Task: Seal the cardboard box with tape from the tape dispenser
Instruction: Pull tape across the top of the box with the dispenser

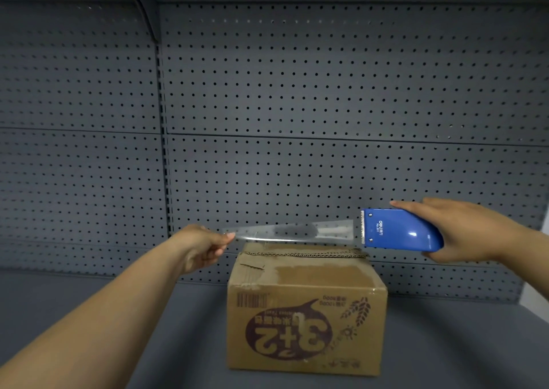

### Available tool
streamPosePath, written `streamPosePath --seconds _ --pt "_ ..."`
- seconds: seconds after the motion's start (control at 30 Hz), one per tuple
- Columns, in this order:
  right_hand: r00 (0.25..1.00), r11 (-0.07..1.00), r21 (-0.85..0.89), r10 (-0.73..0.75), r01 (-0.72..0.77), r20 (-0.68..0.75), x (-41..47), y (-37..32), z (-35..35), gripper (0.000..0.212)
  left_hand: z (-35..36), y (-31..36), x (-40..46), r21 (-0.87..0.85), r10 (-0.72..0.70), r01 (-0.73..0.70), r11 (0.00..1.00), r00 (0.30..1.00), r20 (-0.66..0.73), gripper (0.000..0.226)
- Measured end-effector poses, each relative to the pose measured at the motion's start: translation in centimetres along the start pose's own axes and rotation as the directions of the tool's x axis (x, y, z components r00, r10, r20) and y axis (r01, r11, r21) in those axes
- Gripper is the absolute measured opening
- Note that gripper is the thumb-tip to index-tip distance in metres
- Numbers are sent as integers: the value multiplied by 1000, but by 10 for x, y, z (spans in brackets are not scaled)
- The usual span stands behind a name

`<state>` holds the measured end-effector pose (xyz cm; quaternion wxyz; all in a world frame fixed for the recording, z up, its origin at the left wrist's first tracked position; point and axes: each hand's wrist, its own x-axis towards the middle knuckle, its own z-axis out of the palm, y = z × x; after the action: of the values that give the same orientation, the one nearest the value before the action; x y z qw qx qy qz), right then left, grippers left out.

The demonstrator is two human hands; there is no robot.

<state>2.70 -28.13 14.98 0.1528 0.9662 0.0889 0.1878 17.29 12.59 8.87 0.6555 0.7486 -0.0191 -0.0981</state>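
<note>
On the left, the left hand [205, 247] was closed in a pinch on the free end of a clear strip of tape [292, 231], fingers curled and the thumb pressed over the tape's edge. The strip ran taut and nearly level from that pinch rightward to the toothed cutter of the blue tape dispenser [399, 230]. Below the middle of the strip sat the cardboard box [306, 311], resting on the dark grey shelf [460, 344] with its printing upside down toward the camera and a perforated back panel [297, 91] behind it. The tape hung above the box's top, apart from the cardboard, not stuck down anywhere that showed. The box's flaps looked folded shut, though the top face was seen nearly edge-on, so whether the seam was fully closed could not be told for certain. To the right, the right hand [466, 231] was wrapped around the dispenser's body, fingers lying along its upper side and the thumb beneath, holding it up beside the box's right top corner.

By this showing the task was at an early stage: a length of tape had been drawn out, and that was all. Lowering the strip onto the seam, pressing it flat, and tearing it at the cutter all seemed left to do.
</note>
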Motion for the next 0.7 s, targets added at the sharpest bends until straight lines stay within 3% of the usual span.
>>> streamPosePath --seconds 0.23,0.7 --pt "1000 1000 -13 6 -6 25 3 0 6 93 3 -6 9 41 -161 159 986 985 53 13" --pt "995 999 50 -12 7 99 7 7 20 90 10 -24 33 71 -305 299 951 947 96 19"
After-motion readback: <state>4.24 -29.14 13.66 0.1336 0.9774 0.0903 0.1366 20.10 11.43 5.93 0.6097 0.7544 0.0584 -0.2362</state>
